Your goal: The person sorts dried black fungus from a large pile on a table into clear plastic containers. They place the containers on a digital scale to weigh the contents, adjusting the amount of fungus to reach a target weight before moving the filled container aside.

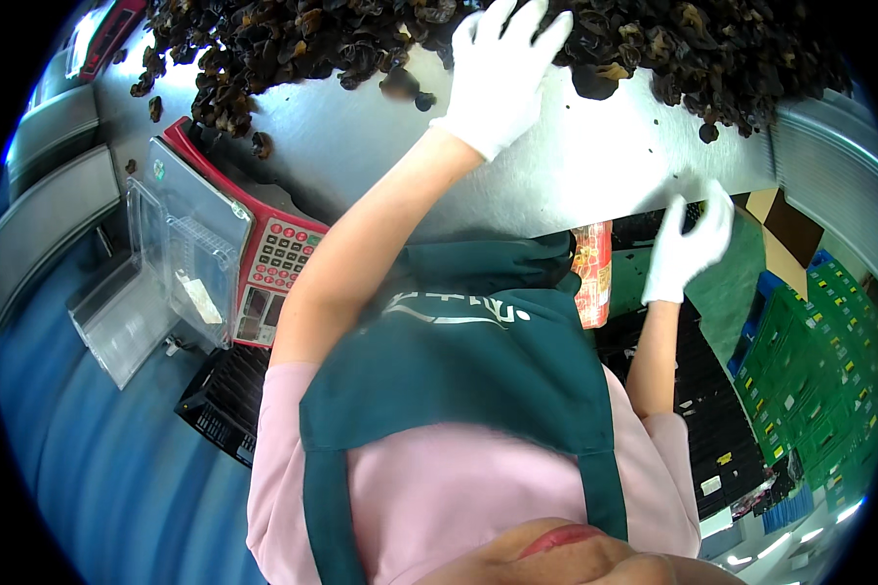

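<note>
My left hand [501,77], in a white glove, reaches over the metal table [380,161] at the near edge of a long heap of dark wood ear mushrooms [285,44]. Its fingers are spread and nothing shows between them; whether the fingertips touch the mushrooms I cannot tell. Beside it, on the left, a blurred dark mushroom piece [399,84] shows. My right hand [691,234], gloved in white too, hangs near the table's right front edge. Thumb and fingers are apart, with nothing held.
A red digital scale [282,248] stands at the left edge, with open clear plastic clamshell boxes [197,270] on and beside its plate. Black crates [227,398] lie low at the left, a red patterned carton [593,274] under the front edge, stacked green crates [812,373] at the right.
</note>
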Demonstrator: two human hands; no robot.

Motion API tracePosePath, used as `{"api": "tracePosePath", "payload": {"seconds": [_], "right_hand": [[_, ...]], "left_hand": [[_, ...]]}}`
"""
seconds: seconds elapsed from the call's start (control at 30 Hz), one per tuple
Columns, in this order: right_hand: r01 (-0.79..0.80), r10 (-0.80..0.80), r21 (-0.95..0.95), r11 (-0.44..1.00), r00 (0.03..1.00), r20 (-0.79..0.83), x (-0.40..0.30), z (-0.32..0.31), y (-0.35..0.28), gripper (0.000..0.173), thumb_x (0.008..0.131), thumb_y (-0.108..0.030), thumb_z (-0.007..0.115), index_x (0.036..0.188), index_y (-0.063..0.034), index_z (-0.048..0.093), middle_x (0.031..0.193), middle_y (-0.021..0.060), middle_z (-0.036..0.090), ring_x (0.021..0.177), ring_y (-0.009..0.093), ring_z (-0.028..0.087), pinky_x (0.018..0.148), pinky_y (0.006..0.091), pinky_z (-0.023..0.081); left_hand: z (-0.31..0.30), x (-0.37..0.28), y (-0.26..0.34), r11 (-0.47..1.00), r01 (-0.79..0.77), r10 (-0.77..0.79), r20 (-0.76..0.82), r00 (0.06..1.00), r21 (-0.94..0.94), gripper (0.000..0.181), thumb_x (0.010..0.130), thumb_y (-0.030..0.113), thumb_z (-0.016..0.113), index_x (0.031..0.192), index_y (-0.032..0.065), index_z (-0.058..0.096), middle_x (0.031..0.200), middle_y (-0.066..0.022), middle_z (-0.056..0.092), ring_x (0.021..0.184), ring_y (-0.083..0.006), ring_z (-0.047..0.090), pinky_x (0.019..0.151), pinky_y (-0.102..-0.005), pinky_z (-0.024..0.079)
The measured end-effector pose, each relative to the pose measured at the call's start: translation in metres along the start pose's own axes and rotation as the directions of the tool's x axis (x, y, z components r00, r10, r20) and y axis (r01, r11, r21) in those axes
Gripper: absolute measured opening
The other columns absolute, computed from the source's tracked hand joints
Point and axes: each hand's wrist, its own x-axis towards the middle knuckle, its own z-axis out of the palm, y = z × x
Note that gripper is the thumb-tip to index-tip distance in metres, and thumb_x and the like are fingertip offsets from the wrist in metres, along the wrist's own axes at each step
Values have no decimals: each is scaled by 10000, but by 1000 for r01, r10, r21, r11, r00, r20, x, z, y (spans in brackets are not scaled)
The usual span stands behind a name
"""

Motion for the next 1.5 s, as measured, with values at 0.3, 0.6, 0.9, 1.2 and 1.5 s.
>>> {"api": "tracePosePath", "payload": {"seconds": [0.3, 0.6, 0.9, 1.2, 1.5], "right_hand": [[158, -199, 582, 798, 980, 8, 54, 73, -127, 377, 930, -26, 643, 1295, -111, 690, 1213, 119, 699, 1080, 321, 669, 972, 391, 518], [311, -344, 319, 895, 938, 50, 93, 85, -157, 487, 895, -204, 720, 1374, -245, 643, 1133, -21, 705, 1086, 208, 577, 964, 432, 407], [-551, -31, 680, 483, 766, 642, 98, 13, -111, 275, 1029, -129, 603, 1255, -31, 726, 1225, 74, 730, 1032, 138, 675, 976, 270, 494], [57, -111, 133, 989, 890, 442, 69, -20, -12, 319, 958, -210, 682, 1244, -73, 720, 1237, 120, 716, 1130, 291, 677, 1016, 387, 507], [443, -535, 425, 789, 836, 122, 113, 78, -178, 398, 969, -197, 665, 1366, -202, 658, 1377, 79, 634, 1280, 302, 571, 1084, 411, 453]], "left_hand": [[8, -25, -29, 992, 112, -114, 30, 993, 54, 444, 796, 126, 708, 1235, 171, 669, 1082, -15, 684, 1274, -255, 509, 1101, -521, 249], [-45, -56, -30, 952, 307, -303, -151, 941, 4, 494, 738, -18, 744, 1212, 105, 683, 1236, -81, 661, 1244, -338, 528, 1081, -442, 395], [-50, -67, -43, 937, 347, -349, -159, 924, -44, 504, 754, -33, 735, 1240, 80, 666, 1275, -107, 635, 1241, -334, 527, 1085, -441, 389], [-51, -33, -39, 959, 279, -275, -66, 959, 47, 594, 768, 180, 760, 1345, 132, 628, 1383, -128, 569, 1277, -352, 489, 1078, -448, 360], [-34, -102, -22, 925, 354, -367, 77, 927, 140, 540, 760, 264, 803, 1278, 207, 661, 1295, -31, 604, 1235, -271, 508, 1028, -443, 334]]}}
